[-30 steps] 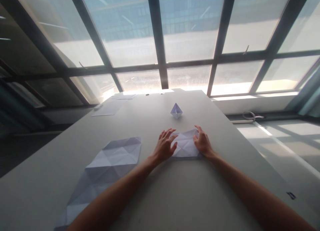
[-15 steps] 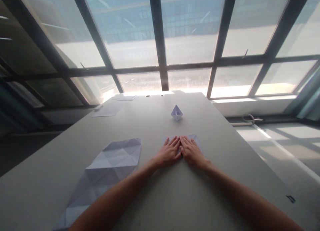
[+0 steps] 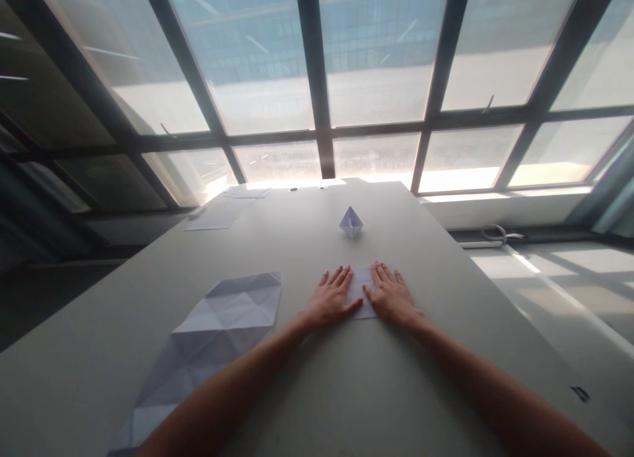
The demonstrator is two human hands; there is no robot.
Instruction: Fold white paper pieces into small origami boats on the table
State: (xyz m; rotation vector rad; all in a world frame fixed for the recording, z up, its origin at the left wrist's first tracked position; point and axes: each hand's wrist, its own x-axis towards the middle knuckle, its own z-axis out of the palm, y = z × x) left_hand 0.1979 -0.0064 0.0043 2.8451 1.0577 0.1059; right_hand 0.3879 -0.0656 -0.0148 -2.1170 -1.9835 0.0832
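Note:
A small folded sheet of white paper (image 3: 363, 286) lies flat on the white table, its middle showing between my hands. My left hand (image 3: 333, 297) rests palm down on its left side, fingers stretched out. On the right side my right hand (image 3: 390, 293) presses flat, fingers extended and thumb pointing inward. Both hands cover the paper's outer parts. Just beyond them stands a folded paper boat (image 3: 351, 222) with a pointed peak. To the left, partly behind my left forearm, lies a large creased sheet of paper (image 3: 222, 312).
Flat white sheets (image 3: 218, 214) lie at the table's far left corner. The white table (image 3: 307, 246) reaches toward a wall of windows with dark frames (image 3: 324, 146). A coiled pale cable (image 3: 495, 234) lies beyond the table's right edge.
My hands, together over the paper's middle before, have slid apart to its left and right sides. More of the paper now shows between them. The boat and large sheet have stayed put.

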